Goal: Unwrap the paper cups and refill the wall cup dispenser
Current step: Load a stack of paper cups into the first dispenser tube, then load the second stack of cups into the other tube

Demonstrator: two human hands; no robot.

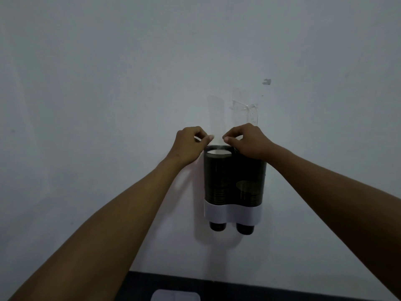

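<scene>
A wall cup dispenser (234, 211) with two dark see-through tubes and a white band hangs on the wall. A stack of paper cups (218, 151) fills the left tube, its white rim showing at the top; the right tube holds a lower stack (247, 192). Dark cup bottoms poke out below the band. A clear plastic sleeve (244, 109), faint and crumpled at its top, rises above the dispenser. My left hand (191, 146) and my right hand (247, 141) are at the tube tops, each pinching the sleeve's lower edge with thumb and fingers.
The pale wall carries a small grey mark (267, 81) up right of the dispenser. A dark surface (260, 290) runs along the bottom of the view, with a white flat object (175, 296) on it.
</scene>
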